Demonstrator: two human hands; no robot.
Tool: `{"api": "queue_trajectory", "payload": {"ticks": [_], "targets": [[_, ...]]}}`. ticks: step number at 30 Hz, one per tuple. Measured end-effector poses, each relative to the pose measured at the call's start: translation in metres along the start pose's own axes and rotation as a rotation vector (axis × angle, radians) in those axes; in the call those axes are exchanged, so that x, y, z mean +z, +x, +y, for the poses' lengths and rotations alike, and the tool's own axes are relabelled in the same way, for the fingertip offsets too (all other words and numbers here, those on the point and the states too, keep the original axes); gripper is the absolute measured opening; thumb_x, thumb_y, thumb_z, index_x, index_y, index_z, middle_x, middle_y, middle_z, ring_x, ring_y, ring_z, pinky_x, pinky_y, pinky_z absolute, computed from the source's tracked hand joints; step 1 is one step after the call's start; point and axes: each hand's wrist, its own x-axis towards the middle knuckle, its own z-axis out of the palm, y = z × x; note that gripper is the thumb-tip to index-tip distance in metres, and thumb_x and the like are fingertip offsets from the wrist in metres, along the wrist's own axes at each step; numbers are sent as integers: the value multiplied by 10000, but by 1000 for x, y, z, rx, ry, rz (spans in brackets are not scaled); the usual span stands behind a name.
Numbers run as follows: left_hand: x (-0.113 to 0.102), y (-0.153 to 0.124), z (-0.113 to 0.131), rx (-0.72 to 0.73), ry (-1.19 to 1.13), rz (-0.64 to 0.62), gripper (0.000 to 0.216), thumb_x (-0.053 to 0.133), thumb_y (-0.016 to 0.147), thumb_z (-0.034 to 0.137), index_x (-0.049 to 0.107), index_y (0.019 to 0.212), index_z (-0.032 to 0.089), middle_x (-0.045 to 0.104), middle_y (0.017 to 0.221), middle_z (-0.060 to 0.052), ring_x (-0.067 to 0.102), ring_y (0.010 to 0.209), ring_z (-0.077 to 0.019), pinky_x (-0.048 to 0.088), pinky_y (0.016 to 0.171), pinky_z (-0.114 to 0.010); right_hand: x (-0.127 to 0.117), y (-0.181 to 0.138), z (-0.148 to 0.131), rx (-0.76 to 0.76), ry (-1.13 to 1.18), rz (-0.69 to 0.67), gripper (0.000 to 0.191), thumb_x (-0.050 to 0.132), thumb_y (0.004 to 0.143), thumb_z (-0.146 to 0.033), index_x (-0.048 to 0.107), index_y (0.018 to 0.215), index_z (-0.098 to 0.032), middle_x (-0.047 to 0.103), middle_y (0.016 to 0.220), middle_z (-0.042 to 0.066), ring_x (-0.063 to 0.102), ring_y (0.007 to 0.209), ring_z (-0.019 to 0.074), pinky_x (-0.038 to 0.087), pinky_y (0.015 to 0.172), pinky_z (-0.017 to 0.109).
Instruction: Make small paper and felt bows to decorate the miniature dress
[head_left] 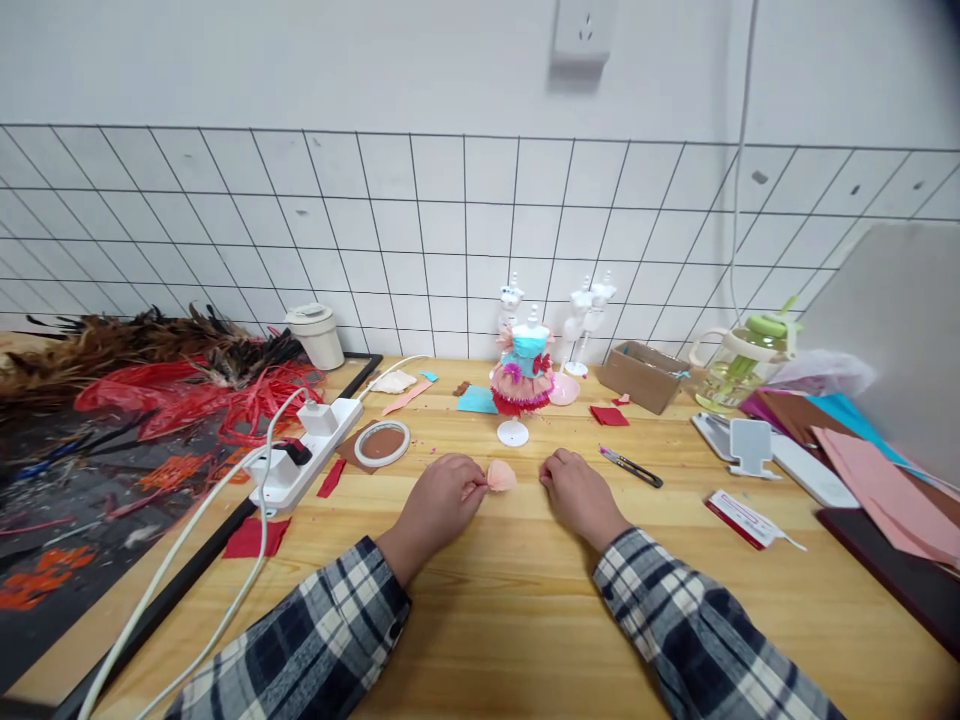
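My left hand (436, 500) rests on the wooden table (525, 610) with its fingers pinched on a small pink petal-shaped piece (502, 476). My right hand (576, 492) lies a little to the right, fingers curled under, apart from the piece; nothing shows in it. Just behind both hands stands a small mannequin (523, 372) on a white stand, dressed in a blue top and a pink and red skirt. A pair of snips (631, 467) lies to the right of my right hand.
A white power strip (300, 455) with cables lies at the left, next to a tape ring (382, 443) and red scraps. Feathers (142, 350) pile on a dark mat. A cardboard box (643, 375), a jug (739, 365), coloured sheets (877, 470) and bare mannequins (589, 305) stand right.
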Motion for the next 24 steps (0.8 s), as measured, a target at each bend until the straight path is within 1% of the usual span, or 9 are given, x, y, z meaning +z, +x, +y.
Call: {"api": "queue_trajectory", "payload": {"ticks": [2,4,5,8,11,13,15,18,24], "targets": [[2,0,1,-97,-48,31,118,571,808,194,689,798,195,717,848,-47,641,836,-193,491,791,-331,0,-1,-5,6,164,47,169,524,884,-215,687,858,-177,632,941,82,564,897,194,415,772,291],[4,1,2,-235,-108,60,121,571,798,231,687,779,202,726,807,-33,655,780,-190,496,734,-308,2,-3,-11,25,428,65,153,581,848,-273,703,832,-182,640,909,63,564,807,170,429,725,280],[5,1,2,-300,-155,67,128,572,797,257,684,770,204,730,792,-27,661,757,-187,498,711,-297,3,-4,-15,38,574,44,166,606,825,-308,708,819,-177,642,869,53,554,739,155,432,679,271],[9,2,5,-402,-387,40,161,562,809,318,661,764,199,737,773,-21,683,738,-180,512,693,-276,5,-10,-28,122,967,-161,309,611,795,-441,723,835,-156,574,651,5,460,533,109,366,485,230],[13,2,8,-425,-545,1,168,564,815,332,646,769,192,740,768,-26,695,733,-176,524,687,-264,5,-16,-41,228,1226,-354,414,584,792,-522,732,887,-147,458,527,-37,387,458,87,257,384,191],[14,2,10,-419,-537,-3,170,573,810,333,650,758,191,739,763,-26,692,716,-174,521,668,-258,3,-19,-45,256,1329,-388,399,629,763,-509,727,908,-150,482,557,-32,416,486,83,244,373,173],[15,2,13,-406,-503,-7,172,578,807,329,661,749,190,737,755,-24,686,699,-171,512,641,-252,2,-19,-47,272,1382,-379,379,701,709,-473,712,924,-160,535,624,-24,444,512,76,250,370,163],[14,2,15,-394,-482,-23,164,579,805,310,679,759,188,737,749,-24,685,696,-168,506,635,-246,4,-18,-49,339,1393,-305,356,765,637,-431,680,852,-161,550,632,-37,428,484,60,252,364,163],[12,2,21,-392,-470,-9,162,585,804,296,691,758,183,735,750,-25,681,695,-164,502,637,-243,15,-16,-55,441,1493,-209,362,782,607,-444,641,769,-153,519,573,-51,408,442,53,273,365,170]]}}
